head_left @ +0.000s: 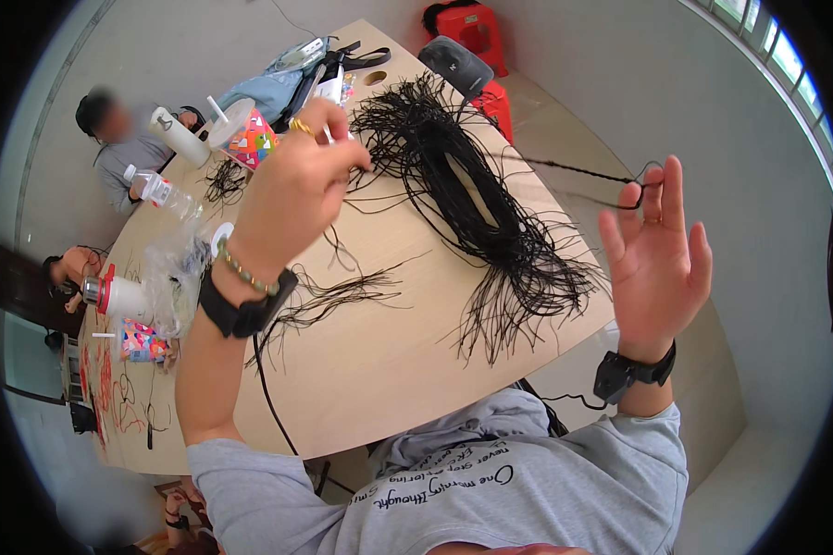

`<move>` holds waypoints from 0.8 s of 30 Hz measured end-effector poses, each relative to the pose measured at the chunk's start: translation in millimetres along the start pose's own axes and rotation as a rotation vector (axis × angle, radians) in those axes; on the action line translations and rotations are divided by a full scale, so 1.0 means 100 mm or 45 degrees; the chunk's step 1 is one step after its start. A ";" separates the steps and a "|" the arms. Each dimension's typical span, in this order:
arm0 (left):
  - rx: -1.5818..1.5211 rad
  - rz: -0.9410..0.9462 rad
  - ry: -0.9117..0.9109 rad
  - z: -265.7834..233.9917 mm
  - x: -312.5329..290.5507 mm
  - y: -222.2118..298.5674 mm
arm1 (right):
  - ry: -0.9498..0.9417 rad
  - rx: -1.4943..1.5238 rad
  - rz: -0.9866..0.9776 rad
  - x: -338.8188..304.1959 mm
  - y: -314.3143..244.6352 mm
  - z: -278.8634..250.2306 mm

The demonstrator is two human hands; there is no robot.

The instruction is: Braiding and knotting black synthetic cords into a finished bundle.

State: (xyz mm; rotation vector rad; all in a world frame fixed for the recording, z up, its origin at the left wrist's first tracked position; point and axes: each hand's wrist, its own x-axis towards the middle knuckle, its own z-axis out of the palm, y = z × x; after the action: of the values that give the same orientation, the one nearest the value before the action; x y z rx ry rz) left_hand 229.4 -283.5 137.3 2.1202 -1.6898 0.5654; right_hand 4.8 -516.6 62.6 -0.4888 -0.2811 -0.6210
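Note:
A thin black cord [590, 172], partly braided or twisted, stretches across the air above the table. On the right it loops around the middle fingers of my right hand [659, 268], whose palm is turned up with the thumb and little finger apart. Toward the left the cord blurs and runs to the pinched fingertips of my left hand [301, 190], where its end is hard to see. Beneath and between my hands lies a large bundle of black cords [463, 199] with frayed ends. Loose black strands [342, 296] lie below my left hand.
The pale wooden table [389, 388] also holds a patterned cup [250, 139], a white bottle [178, 137], a clear bottle [165, 192], a plastic bag [171, 268] and a blue bag [278, 79]. Red stools [477, 37] and a dark cap [455, 65] are beyond. Other people sit left.

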 end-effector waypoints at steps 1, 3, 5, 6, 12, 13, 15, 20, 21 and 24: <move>0.037 -0.040 0.016 0.01 0.05 -0.06 | -0.001 0.002 0.001 -0.05 0.03 0.02; 0.079 -0.087 0.034 0.05 0.15 -0.17 | 0.037 -0.112 0.006 -0.16 0.12 0.05; -0.389 -0.201 0.048 0.20 0.29 -0.23 | 0.079 -0.087 0.009 -0.27 0.27 0.05; -1.207 -0.580 -0.139 0.21 0.39 -0.24 | 0.078 -0.123 -0.030 -0.32 0.35 0.00; -1.021 -0.803 -0.173 0.53 0.68 -0.37 | 0.191 -0.312 -0.093 -0.51 0.65 0.08; -0.685 -0.698 -0.298 0.57 0.72 -0.41 | 0.192 -0.318 -0.094 -0.53 0.64 0.07; -0.481 -0.475 -0.257 0.66 0.74 -0.61 | 0.120 -0.975 -0.089 -0.57 0.63 0.04; -0.277 -0.115 -0.543 0.97 0.79 -0.79 | 0.062 -1.181 0.118 -0.70 0.57 0.01; -0.209 -0.032 -0.557 1.05 0.75 -0.82 | 0.052 -1.178 0.129 -0.70 0.58 0.03; -0.082 -0.136 -0.636 1.12 0.79 -0.64 | 0.047 -0.912 0.398 -0.73 0.55 0.05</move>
State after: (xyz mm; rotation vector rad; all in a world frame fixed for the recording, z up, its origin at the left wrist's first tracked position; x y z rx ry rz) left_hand 316.5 -393.3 80.9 2.4224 -1.7872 -0.0620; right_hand -19.0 -439.3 18.6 -1.1828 0.0679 -0.4093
